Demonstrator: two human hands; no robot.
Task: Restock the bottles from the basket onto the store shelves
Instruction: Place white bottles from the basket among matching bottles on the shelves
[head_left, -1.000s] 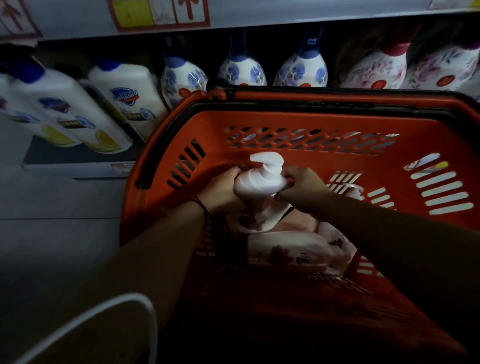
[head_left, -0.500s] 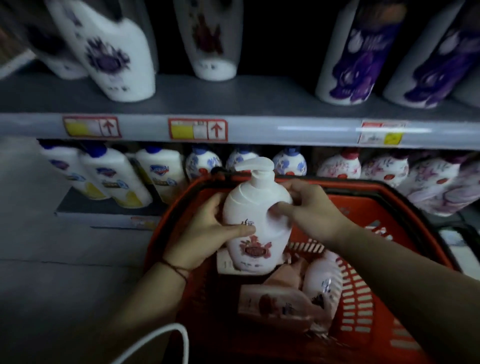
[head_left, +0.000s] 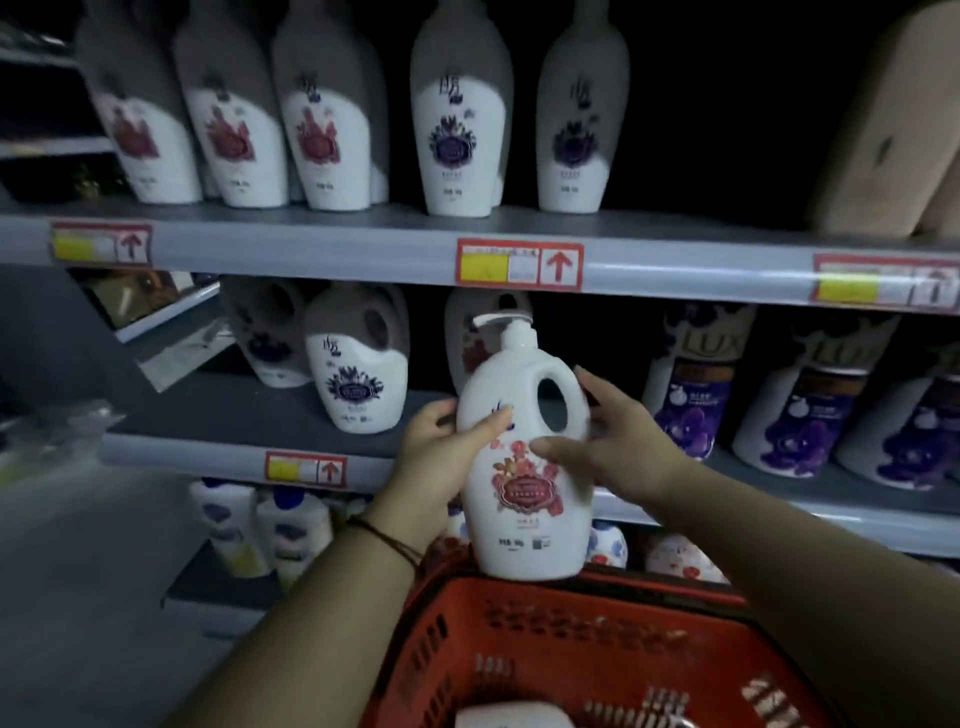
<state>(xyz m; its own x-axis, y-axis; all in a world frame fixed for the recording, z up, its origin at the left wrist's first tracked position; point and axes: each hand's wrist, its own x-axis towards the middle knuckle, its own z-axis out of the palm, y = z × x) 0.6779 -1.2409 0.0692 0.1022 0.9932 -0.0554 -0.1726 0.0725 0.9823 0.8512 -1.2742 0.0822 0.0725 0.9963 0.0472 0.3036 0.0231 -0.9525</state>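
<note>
A white pump bottle (head_left: 524, 457) with a red flower label and a handle hole is upright in the air, above the far rim of the red basket (head_left: 587, 654). My left hand (head_left: 441, 452) grips its left side. My right hand (head_left: 608, 441) touches its right side by the handle. The bottle is level with the middle shelf (head_left: 249, 421), in front of a gap between a purple-label bottle (head_left: 358, 374) and a red-label bottle (head_left: 483, 338) further back. Another white bottle (head_left: 514, 714) lies in the basket at the bottom edge.
The top shelf (head_left: 363, 244) holds tall red-label and purple-label bottles. Purple LUX bottles (head_left: 691, 384) stand on the middle shelf at right. Blue-capped bottles (head_left: 260, 525) fill the bottom shelf at left. The aisle floor lies at lower left.
Both hands have lifted the pump bottle out of the basket and up to the height of the middle shelf. The view has risen from the basket to the shelves.
</note>
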